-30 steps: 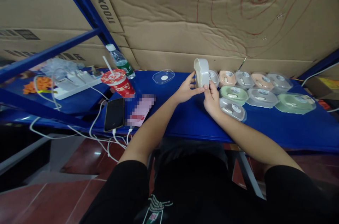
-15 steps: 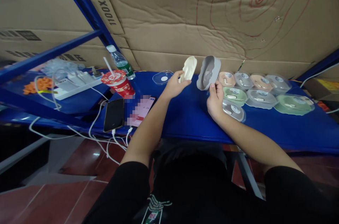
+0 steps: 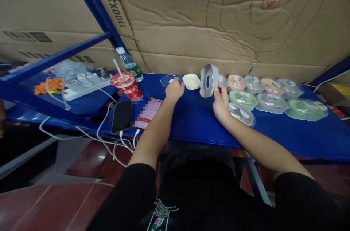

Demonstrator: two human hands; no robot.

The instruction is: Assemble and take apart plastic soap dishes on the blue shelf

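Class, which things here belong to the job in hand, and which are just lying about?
Likely part of the job:
- left hand, at the clear lid
- right hand, holding the grey shell
- cream tray
- lidded containers

Apparently lying about:
- red cup
- bottle
- dark phone
- pink-screened phone
- power strip

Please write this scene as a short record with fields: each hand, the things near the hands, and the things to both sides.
Left hand: over the right edge of the clear lid; grip unclear
Right hand: holding the gray shell raised on its side
Between hands: cream tray, on the blue table
Right side: lidded containers
Left side: red cup, bottle, two phones
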